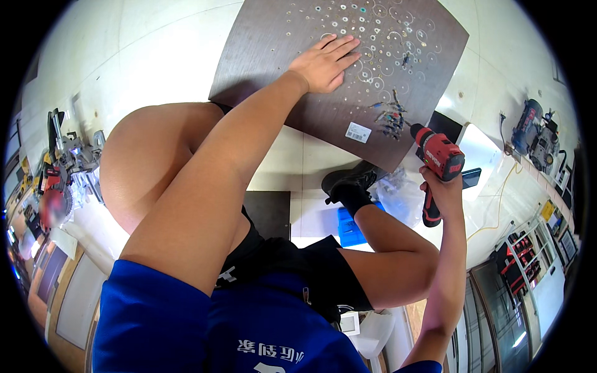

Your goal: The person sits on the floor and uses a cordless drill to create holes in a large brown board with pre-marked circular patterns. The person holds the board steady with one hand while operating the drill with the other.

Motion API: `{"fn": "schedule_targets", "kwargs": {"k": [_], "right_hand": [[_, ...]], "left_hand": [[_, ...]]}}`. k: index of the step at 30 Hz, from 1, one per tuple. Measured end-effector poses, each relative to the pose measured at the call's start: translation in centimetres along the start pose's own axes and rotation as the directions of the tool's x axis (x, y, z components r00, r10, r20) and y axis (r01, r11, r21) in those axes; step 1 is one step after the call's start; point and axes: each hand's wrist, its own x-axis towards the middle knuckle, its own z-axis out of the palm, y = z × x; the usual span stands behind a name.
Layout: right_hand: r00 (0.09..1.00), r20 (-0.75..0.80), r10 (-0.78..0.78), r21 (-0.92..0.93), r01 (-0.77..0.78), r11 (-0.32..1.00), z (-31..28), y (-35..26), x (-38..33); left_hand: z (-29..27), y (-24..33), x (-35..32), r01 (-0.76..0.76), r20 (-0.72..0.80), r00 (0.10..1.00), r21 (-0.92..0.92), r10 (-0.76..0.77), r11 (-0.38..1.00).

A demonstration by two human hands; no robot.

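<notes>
A dark brown wooden board (261, 56) lies in front of me, marked with many holes and scribed circles. My left hand (326, 64) is open, laid flat on the board beside the holes with its fingers stretched out. A red and black cordless drill (440, 155) is in my right hand (444, 193), its fingers wrapped round the grip. The drill's nose points toward a cluster of small dark screws or bits (392, 118) on the board; whether its tip touches anything is too small to tell. A white label (358, 132) is stuck near the board's near edge.
Under the board's near right corner are my black shoe (348, 181), a clear plastic bag (398, 196) and a blue case (350, 227). A dark phone (471, 178) lies right of the drill. Power tools (535, 133) stand far right; a red saw (55, 202) is at far left.
</notes>
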Motion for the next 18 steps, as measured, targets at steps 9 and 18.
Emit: {"fn": "schedule_targets", "kwargs": {"k": [9, 18], "right_hand": [[0.999, 0.014, 0.041, -0.062, -0.04, 0.997, -0.5, 0.0, 0.5], [0.999, 0.028, 0.043, -0.128, -0.04, 0.991, 0.3, -1.4, 0.5]], "left_hand": [[0.0, 0.1, 0.1, 0.001, 0.001, 1.0, 0.008, -0.001, 1.0], [-0.1, 0.0, -0.2, 0.013, 0.018, 1.0, 0.004, -0.013, 1.0]]}}
